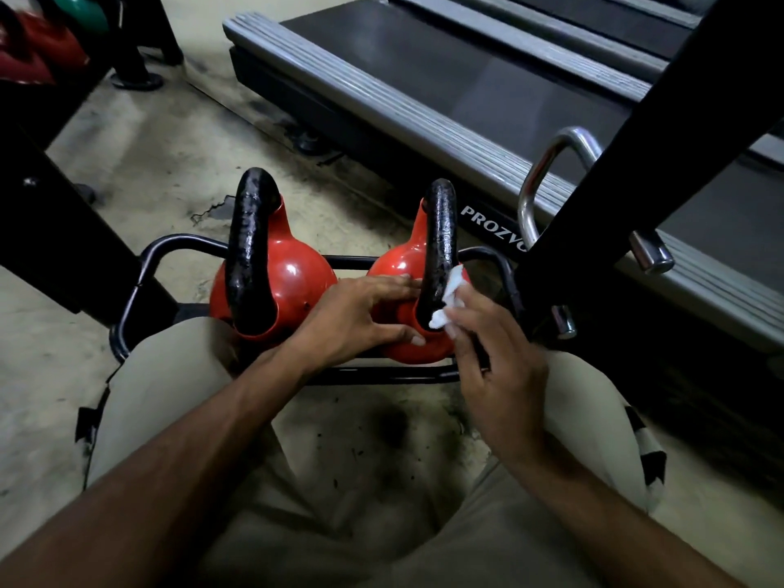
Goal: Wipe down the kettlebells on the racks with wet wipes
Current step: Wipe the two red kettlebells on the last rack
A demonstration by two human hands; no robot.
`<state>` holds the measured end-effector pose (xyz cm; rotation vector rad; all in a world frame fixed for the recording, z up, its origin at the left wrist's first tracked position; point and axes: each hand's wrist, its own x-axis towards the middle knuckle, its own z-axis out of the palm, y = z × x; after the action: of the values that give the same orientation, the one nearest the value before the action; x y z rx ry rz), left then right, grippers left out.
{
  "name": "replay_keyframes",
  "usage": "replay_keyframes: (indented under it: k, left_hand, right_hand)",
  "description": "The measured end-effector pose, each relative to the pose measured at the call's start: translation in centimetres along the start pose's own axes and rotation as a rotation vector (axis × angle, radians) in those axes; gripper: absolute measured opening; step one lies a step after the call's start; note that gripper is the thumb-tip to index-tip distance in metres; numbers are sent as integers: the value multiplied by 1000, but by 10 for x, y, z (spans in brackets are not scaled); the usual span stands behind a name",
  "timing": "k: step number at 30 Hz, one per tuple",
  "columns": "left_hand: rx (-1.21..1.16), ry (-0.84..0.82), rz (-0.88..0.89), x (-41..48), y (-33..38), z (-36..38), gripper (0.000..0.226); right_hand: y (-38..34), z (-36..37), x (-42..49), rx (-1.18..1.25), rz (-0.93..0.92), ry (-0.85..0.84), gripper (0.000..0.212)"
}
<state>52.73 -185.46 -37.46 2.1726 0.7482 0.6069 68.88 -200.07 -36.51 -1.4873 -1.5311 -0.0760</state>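
Observation:
Two red kettlebells with black handles sit side by side on a low black rack [144,265] in front of my knees. My left hand [360,311] rests with spread fingers on the body of the right kettlebell [399,265]. My right hand [496,358] holds a crumpled white wet wipe [449,299] against the right side of that kettlebell's handle, near its base. The left kettlebell [297,282] stands untouched.
A treadmill [466,104] runs along the far right behind the rack. A black rack upright [636,154] slants across the right side with a chrome handle [539,180] beside it. More red and green kettlebells [42,40] sit at the top left. Worn floor lies around.

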Motion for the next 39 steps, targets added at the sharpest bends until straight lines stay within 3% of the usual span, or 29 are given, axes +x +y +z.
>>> replay_keyframes:
  k: [3,6,12,15,19,22,26,29,33,36,39]
  left_hand:
    - [24,-13,34,0,-3,-1,63]
    - [26,-19,37,-1,-3,-2,59]
    - [31,3,64,0,-4,2,37]
    - [44,6,75,-1,-9,4,44]
    - [58,-5,77,0,-14,5,56]
    - [62,-2,48,0,-13,4,60]
    - [49,-24,42,-2,-10,4,72]
    - [16,-19,24,-1,-7,3,78]
    - [-7,-10,23,0,-8,3,80]
    - [-11,-2,24,1,-10,4,80]
    - [-31,8,21,2,-9,4,78]
  right_hand:
    - [15,1,11,-208,-432,-114,16]
    - [22,-1,29,-439,-681,-201,16]
    - [-13,27,75,-802,-661,-370,27]
    - [-12,23,71,-848,-738,-469,24]
    - [4,-3,51,-763,-901,-358,24]
    - [8,-9,43,-643,-901,-259,16]
    - [14,-13,32,-451,-716,-197,10]
    - [14,-16,21,-265,-398,-204,17]
    - [9,-15,14,-45,6,-140,8]
    - [8,-8,15,249,327,-93,14]
    - [11,3,29,467,532,-47,21]
